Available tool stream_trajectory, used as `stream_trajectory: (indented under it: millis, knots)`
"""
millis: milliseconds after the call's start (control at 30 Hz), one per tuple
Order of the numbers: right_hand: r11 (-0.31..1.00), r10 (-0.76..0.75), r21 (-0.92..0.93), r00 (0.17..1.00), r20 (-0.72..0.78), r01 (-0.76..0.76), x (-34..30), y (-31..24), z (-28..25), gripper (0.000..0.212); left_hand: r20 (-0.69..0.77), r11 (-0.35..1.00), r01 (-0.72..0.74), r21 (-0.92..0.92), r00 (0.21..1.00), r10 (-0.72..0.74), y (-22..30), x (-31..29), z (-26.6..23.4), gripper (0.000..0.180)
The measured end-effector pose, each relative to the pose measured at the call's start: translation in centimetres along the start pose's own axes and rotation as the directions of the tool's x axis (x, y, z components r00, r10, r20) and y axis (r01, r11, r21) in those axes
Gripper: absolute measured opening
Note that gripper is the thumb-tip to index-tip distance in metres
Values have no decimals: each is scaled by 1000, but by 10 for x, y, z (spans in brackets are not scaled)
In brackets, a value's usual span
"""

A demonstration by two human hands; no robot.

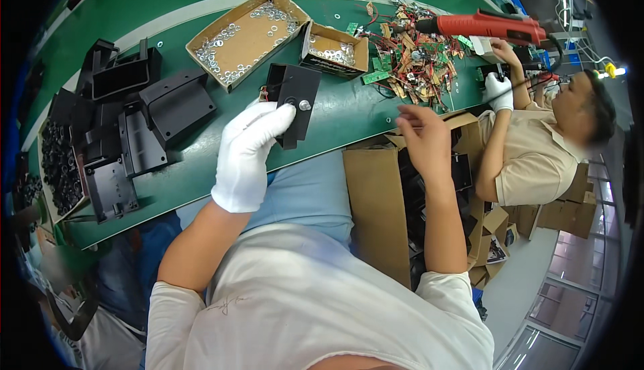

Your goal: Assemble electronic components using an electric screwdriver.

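Note:
A black plastic housing (300,91) is gripped in my left hand (248,142), which wears a white glove. Its thumb presses on the flat face beside a shiny round metal piece (304,105). A bit of circuit board with wires peeks out at the housing's left edge. My bare right hand (426,135) hovers over the table's front edge, fingers partly bent and apart, with nothing visible in them. Beyond it lies a heap of small circuit boards with red and black wires (416,55).
Two cardboard trays (228,78) (333,65) hold metal washers. Black housings (178,105) lie at left beside a box of small black parts (62,169). A red electric screwdriver (493,28) hangs at right. A cardboard box (379,209) stands below the edge; a co-worker (537,142) sits at right.

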State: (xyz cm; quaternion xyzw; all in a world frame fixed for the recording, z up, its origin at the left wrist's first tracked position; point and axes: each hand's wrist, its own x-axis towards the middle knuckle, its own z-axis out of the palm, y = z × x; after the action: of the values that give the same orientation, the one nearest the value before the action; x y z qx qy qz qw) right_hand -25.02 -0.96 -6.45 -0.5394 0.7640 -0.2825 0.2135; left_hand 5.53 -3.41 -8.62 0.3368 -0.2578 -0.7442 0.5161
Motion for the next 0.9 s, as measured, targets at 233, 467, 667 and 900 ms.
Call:
stream_trajectory:
  millis: [233, 467, 667, 900]
  knots:
    - [846, -148, -499, 982, 117, 187, 2, -16, 13, 15, -30, 1000, -14, 4, 999, 14, 4, -2, 5, 19]
    - [741, -101, 669, 976, 195, -57, -40, -102, 36, 13, -22, 998, -34, 48, 999, 35, -3, 3, -2, 18]
    - [709, -167, 705, 968, 185, -13, -33, -125, 59, 17, -25, 995, -87, 42, 996, 88, -4, 2, 0, 15]
    - [800, -100, 599, 974, 204, -44, -19, -119, 55, 20, -36, 989, -77, 127, 996, 82, -4, 2, 1, 16]
